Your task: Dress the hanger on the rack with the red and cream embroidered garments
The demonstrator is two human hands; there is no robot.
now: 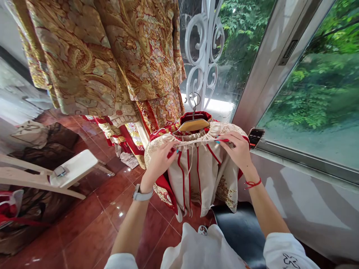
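Note:
A cream skirt [206, 179] with red piping and gold embroidery hangs spread in front of me, its gathered waist at the top. My left hand [161, 158] pinches the waistband's left side, fingers closed. At the other side my right hand [235, 151] grips the same waistband between thumb and fingers. The waist edge runs taut between both hands, and a thin drawstring [191, 160] dangles from it. Just behind, a red and gold jacket [165, 129] is on a wooden hanger [194, 125]; the skirt covers most of it.
Large gold embroidered garments [112, 56] hang at the upper left. A white scrollwork metal stand [206, 48] rises before the window. A phone [255, 138] rests on the sill at right. A black seat [238, 231] is below; a white chair [75, 168] stands left on red tiles.

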